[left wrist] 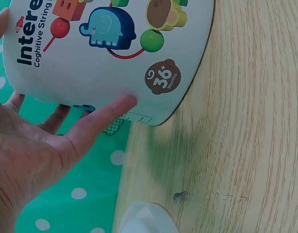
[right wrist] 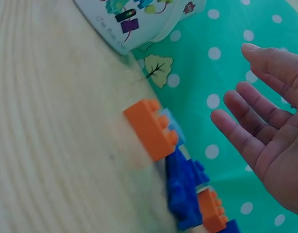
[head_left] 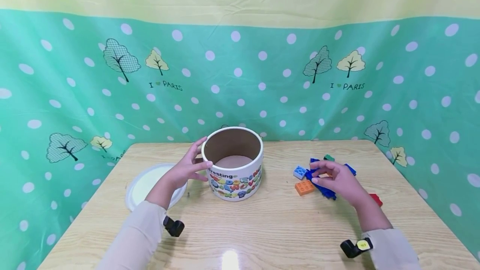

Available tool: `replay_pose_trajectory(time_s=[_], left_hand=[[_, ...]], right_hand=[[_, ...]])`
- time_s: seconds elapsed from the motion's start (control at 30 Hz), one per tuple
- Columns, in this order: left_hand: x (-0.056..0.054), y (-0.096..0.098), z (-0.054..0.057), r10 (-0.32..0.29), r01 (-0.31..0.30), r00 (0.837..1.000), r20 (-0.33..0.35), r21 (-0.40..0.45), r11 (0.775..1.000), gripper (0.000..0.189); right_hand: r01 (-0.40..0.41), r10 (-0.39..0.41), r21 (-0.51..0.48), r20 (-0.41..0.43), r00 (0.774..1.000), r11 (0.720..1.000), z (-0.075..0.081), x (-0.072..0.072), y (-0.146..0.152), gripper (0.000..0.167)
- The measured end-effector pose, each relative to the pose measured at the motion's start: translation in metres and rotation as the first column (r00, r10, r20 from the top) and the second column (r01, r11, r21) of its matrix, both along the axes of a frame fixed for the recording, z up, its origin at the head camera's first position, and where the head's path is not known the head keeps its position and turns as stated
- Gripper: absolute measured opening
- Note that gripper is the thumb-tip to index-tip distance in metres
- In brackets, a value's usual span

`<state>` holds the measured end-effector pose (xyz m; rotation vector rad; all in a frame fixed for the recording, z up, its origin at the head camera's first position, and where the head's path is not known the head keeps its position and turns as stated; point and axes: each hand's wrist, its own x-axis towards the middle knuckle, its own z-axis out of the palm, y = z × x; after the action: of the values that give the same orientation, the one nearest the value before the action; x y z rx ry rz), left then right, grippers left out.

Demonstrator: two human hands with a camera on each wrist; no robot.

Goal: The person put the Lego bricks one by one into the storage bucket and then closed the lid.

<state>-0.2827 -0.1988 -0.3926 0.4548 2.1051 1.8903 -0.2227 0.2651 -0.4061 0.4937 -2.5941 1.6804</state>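
An open white bucket [head_left: 234, 182] with a printed letter pattern and a brown inside stands mid-table. My left hand [head_left: 187, 166] is at its left side, fingers spread; in the left wrist view the straight thumb [left wrist: 103, 116] lies against the printed wall. On the right, my right hand [head_left: 339, 178] hovers over a group of toy bricks with nothing in its fingers. An orange brick [head_left: 304, 187], a light blue brick [head_left: 299, 172] and dark blue pieces [head_left: 325, 191] are grouped below it. The right wrist view shows that palm empty, fingers apart from the orange brick [right wrist: 151, 131].
A round white lid [head_left: 139, 188] lies left of the bucket, partly under my left forearm. A red brick [head_left: 376, 199] sits beside my right wrist, and a green brick [head_left: 329, 158] is behind the group. A green dotted cloth [head_left: 240, 86] hangs behind the wooden table [head_left: 270, 228].
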Motion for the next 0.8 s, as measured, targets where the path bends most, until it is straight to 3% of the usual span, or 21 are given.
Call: replay_pose_trajectory(time_s=[0.5,0.8], left_hand=[[-0.001,0.0,0.0,0.006,-0.006,1.0,0.002,-0.007,1.0,0.089],[0.003,0.002,0.002,0.01,-0.01,1.0,0.001,-0.005,1.0,0.089]], right_hand=[[0.01,-0.017,0.086,0.073,0.997,0.996,-0.027,-0.008,0.008,0.045],[0.036,-0.057,0.255,0.078,0.995,0.966,-0.027,-0.012,0.001,0.046]])
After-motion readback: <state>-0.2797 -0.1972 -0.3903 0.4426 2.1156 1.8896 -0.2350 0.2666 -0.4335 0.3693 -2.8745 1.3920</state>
